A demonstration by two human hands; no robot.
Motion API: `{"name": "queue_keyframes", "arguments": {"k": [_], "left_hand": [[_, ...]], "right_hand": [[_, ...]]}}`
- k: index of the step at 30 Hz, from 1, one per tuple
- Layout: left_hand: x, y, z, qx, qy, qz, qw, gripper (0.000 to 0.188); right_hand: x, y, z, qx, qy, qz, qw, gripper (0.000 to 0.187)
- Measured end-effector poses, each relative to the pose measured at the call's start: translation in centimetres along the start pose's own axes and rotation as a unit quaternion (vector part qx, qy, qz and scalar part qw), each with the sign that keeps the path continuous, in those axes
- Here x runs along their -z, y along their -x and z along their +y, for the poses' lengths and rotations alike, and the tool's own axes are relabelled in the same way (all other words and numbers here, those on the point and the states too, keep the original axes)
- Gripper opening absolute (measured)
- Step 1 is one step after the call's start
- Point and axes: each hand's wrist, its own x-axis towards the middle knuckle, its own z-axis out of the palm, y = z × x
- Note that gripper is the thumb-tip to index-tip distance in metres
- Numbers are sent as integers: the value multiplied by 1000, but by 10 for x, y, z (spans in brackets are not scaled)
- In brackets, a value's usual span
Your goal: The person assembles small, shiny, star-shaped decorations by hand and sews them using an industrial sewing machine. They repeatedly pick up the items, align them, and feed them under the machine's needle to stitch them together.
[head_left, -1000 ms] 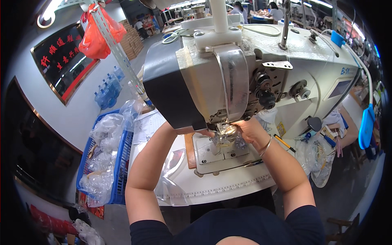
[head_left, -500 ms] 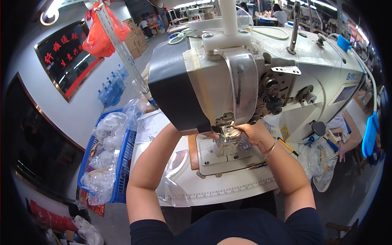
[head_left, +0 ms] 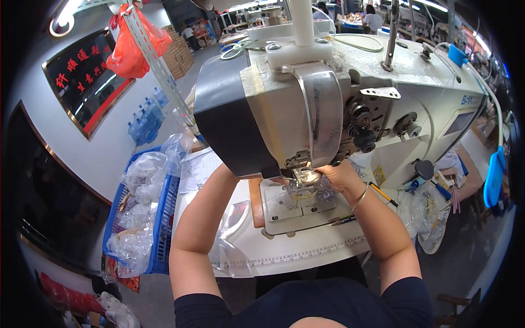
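A large white sewing machine (head_left: 273,104) with a dark end cover fills the middle. Under its lit needle area lies a thin, see-through piece with a greyish pattern (head_left: 324,194), over the metal bed plate (head_left: 284,210). My right hand (head_left: 340,177), with a bangle at the wrist, is at the right of the needle, fingers closed on the piece's edge. My left hand (head_left: 278,180) reaches in from the left behind the machine's end cover; only a bit of its fingers shows, so its grip is hidden.
A blue basket (head_left: 164,218) of clear plastic pieces stands left of the table. Clear sheets (head_left: 232,240) lie by the table's front edge, which carries a ruler strip (head_left: 306,255). An orange-handled tool (head_left: 384,195) and a plastic bag (head_left: 418,213) are at right.
The view has shifted slightly, moving the machine a little left in the picture. Both hands stay at the needle area, with only slight movement around the piece.
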Motion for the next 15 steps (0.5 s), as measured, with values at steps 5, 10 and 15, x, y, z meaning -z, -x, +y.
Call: {"name": "queue_keyframes", "arguments": {"k": [5, 10, 15], "left_hand": [[-1, -5, -1, -5, -5, 15, 1000, 66], [-2, -3, -5, 0, 6, 3, 1000, 65], [-7, 25, -4, 73, 234, -202, 948, 64]], "right_hand": [[-1, 5, -7, 20, -33, -10, 999, 27], [-6, 10, -9, 22, -60, -8, 998, 27], [-11, 28, -21, 33, 74, -58, 995, 35]]}}
